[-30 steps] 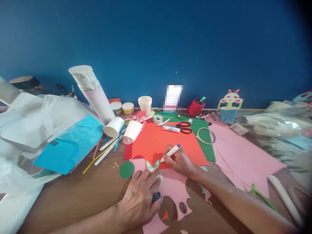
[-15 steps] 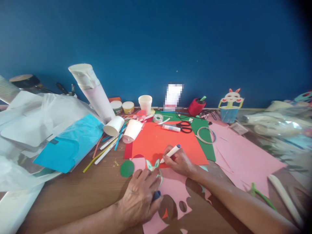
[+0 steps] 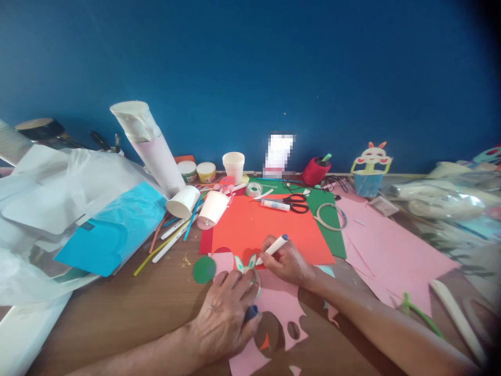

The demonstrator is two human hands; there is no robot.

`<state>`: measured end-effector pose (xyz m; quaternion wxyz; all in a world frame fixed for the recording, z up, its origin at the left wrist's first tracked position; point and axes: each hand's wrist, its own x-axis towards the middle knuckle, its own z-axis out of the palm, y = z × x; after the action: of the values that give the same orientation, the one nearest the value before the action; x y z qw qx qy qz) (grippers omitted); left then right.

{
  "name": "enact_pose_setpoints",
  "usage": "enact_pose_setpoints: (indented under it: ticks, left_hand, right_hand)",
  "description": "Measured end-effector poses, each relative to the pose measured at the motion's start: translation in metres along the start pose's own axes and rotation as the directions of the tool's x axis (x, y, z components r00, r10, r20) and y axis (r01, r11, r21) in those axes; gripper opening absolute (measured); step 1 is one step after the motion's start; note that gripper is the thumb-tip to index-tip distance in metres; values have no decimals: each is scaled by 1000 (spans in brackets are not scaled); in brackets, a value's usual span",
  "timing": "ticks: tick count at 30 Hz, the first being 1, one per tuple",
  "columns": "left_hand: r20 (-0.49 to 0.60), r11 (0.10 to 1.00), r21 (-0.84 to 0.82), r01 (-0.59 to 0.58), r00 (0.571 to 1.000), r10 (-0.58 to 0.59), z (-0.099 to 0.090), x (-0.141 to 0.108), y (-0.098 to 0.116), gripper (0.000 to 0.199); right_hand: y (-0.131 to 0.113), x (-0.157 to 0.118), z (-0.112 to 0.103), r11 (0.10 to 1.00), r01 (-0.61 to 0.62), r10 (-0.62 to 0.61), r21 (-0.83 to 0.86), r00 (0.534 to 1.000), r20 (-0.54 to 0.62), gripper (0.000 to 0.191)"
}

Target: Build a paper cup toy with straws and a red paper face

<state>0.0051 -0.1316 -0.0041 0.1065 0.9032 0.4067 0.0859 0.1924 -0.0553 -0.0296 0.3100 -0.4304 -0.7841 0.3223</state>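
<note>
A white marker (image 3: 277, 246) with a blue end is gripped in my right hand (image 3: 288, 266), its tip close to the ear of a paper rabbit-head cutout (image 3: 252, 260). That cutout has green-blue outlined ears, and its lower part is mostly hidden under my left hand (image 3: 225, 309). The fingers of this hand rest over the cutout, while a dark blue marker cap (image 3: 251, 313) sits between thumb and forefinger. Pink paper with cut-out holes (image 3: 279, 295) lies beneath both hands. A green paper circle (image 3: 204, 269) is just left of the cutout.
Orange paper (image 3: 270, 224) lies ahead, bearing scissors (image 3: 297, 203) and a glue stick (image 3: 275, 206). Paper cups (image 3: 213, 208) and loose markers (image 3: 168, 246) are at left, near a blue sheet (image 3: 113, 230). A rabbit-topped blue cup (image 3: 368, 183) stands back right.
The marker and my right hand have shifted very slightly to the left and down. My left hand stays in place over the cutout.
</note>
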Motion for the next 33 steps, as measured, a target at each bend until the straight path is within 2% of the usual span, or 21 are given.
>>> enact_pose_setpoints:
  ticks: [6, 15, 27, 33]
  left_hand:
    - [-20, 1000, 12, -16, 1000, 16, 0, 0, 0, 35]
    - [11, 1000, 20, -23, 1000, 23, 1, 1, 0, 37]
    - [24, 999, 23, -26, 999, 26, -1, 1, -1, 38]
    - [31, 999, 25, -22, 999, 21, 1, 0, 0, 40]
  right_hand:
    - [1, -2, 3, 1000, 13, -13, -5, 1000, 0, 9]
    - [-1, -1, 3, 998, 62, -62, -22, 998, 17, 11]
    - [-1, 0, 1, 997, 35, -30, -75, 997, 64, 9]
    - [0, -1, 0, 998, 33, -29, -48, 997, 75, 8]
